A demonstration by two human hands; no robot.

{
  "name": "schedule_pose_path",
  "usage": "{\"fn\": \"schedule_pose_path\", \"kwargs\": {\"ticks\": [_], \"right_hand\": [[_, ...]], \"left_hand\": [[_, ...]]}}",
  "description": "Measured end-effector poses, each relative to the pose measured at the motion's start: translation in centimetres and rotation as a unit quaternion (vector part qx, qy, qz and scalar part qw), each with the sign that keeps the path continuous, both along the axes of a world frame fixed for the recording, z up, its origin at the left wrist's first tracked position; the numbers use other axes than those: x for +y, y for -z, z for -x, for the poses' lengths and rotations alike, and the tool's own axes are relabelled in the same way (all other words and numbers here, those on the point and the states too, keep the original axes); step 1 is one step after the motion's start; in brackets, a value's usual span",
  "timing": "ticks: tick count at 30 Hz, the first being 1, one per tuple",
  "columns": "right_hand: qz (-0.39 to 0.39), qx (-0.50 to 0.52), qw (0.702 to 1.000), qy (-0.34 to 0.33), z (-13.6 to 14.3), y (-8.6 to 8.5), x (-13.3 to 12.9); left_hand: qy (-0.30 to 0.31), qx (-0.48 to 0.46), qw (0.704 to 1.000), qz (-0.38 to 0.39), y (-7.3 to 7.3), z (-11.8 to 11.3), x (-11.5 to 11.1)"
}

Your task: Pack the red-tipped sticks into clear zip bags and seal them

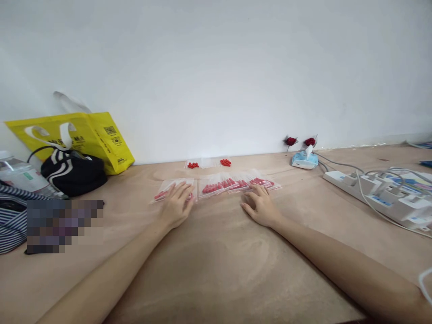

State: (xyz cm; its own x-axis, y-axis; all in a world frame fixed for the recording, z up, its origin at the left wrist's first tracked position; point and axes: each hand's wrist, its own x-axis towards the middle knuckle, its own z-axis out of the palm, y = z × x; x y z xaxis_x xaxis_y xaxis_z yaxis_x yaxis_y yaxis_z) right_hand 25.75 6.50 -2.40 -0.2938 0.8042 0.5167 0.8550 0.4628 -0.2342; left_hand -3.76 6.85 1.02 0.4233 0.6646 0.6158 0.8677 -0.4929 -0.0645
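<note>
My left hand (176, 206) lies with fingers spread over a clear plastic bag (166, 185) that has small red capsule-shaped pieces inside; the hand hides part of it. On the right, my right hand (261, 206) rests open, its fingertips at the near edge of a row of overlapping bags. That row holds red pieces (219, 185) seen through clear plastic. Farther back, close to the wall, two small heaps of red pieces, one on the left (193, 165) and one on the right (225, 162), lie on or in other clear bags.
At the left are a yellow bag (111, 148), a black pouch (76, 171), a large plastic bottle (20, 175) and striped cloth (11, 225). To the right stand a tissue pack (304, 160), two dark red flowers, and a white power strip (357, 191) with plugs and trailing cables.
</note>
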Motion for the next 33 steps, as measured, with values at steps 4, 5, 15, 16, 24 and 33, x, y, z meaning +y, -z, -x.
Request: {"fn": "schedule_pose_path", "kwargs": {"ticks": [4,5,15,16,24,33], "right_hand": [[-0.012,0.021,0.999,-0.039,0.0,0.2,0.1],[-0.01,0.025,0.999,-0.045,0.1,0.2,0.2],[0.007,0.046,0.997,-0.066,-0.1,0.5,0.8],[0.008,0.048,0.997,-0.068,-0.2,0.5,0.8],[0.0,0.042,0.992,-0.115,-0.1,0.1,0.4],[-0.001,0.025,0.972,-0.232,0.1,-1.3,-1.4]], "left_hand": [[-0.001,-0.024,0.999,0.043,0.1,7.3,0.5],[0.0,-0.024,0.998,0.065,0.3,8.7,0.6],[-0.138,-0.118,0.974,0.135,0.7,10.4,1.8],[-0.158,-0.124,0.974,0.105,0.5,10.2,1.6],[-0.078,-0.219,0.968,-0.092,-1.1,5.0,-2.1],[0.197,-0.135,0.971,-0.012,0.4,-4.8,-5.6]]}}
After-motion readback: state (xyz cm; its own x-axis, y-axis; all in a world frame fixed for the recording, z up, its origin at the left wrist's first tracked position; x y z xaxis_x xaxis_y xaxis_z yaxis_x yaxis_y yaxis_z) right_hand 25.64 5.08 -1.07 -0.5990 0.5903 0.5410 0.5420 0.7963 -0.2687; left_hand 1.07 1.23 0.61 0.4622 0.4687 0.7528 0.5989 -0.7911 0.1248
